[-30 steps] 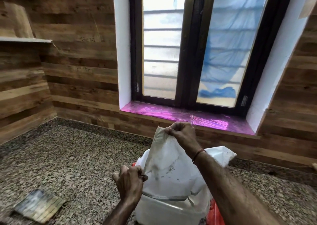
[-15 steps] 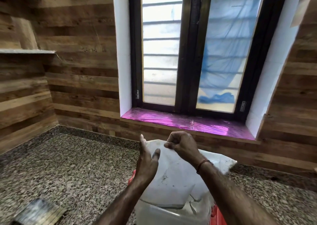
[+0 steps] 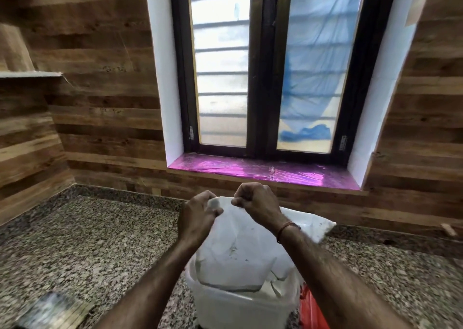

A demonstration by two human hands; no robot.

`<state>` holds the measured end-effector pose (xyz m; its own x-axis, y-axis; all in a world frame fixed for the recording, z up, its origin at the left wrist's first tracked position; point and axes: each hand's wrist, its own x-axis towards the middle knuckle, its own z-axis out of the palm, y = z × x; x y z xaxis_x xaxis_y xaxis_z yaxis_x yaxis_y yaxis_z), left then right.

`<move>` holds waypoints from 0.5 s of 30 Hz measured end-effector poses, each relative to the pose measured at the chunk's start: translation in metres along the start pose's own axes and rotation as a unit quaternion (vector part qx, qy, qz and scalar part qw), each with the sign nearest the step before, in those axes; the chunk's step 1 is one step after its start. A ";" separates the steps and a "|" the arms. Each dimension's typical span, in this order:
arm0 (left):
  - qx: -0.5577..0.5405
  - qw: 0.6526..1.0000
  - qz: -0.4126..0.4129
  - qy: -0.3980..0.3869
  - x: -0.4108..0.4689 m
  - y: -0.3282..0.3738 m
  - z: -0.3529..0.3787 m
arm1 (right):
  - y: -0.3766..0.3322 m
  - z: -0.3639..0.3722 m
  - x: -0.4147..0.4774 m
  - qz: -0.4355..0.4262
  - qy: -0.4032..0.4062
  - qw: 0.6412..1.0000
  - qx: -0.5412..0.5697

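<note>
Granite floor [image 3: 82, 241] under the window [image 3: 220, 78]; at lower centre my left hand [image 3: 198, 218] and right hand [image 3: 258, 204] pinch the top edge of the white bag [image 3: 238, 251], which stands in the tub [image 3: 233, 308]. I judge I am opening it; next, pull the edges apart gently.

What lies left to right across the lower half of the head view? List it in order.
Blurred slatted panel on the floor → left hand → right hand, both pinching the white bag → red item beside the white tub → wood scrap by the wall.
</note>
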<state>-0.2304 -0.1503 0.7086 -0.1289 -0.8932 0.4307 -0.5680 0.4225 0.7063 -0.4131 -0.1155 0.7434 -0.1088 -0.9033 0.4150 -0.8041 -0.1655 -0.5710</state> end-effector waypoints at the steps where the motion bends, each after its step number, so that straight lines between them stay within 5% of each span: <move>1: -0.078 0.996 -0.041 -0.006 0.003 -0.006 0.000 | 0.001 -0.005 0.000 -0.006 -0.020 1.000 -0.016; 6: -0.332 0.928 -0.169 0.023 -0.003 -0.036 -0.002 | 0.040 -0.051 -0.013 0.049 -0.098 0.974 -0.199; 11: -0.372 0.908 -0.190 0.023 -0.008 -0.036 0.007 | 0.083 -0.081 -0.035 0.128 -0.054 0.990 -0.040; 14: -0.061 0.997 -0.032 0.028 -0.005 -0.028 0.008 | 0.080 -0.073 -0.042 0.112 -0.040 0.993 -0.006; 15: 0.076 0.994 0.061 0.046 -0.003 -0.022 0.009 | 0.077 -0.067 -0.040 0.100 -0.034 0.994 -0.001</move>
<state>-0.2247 -0.1583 0.6861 -0.1343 -0.8157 0.5626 -0.6696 0.4932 0.5553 -0.5098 -0.0655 0.7304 -0.2266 -0.9427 0.2450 -0.7713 0.0201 -0.6361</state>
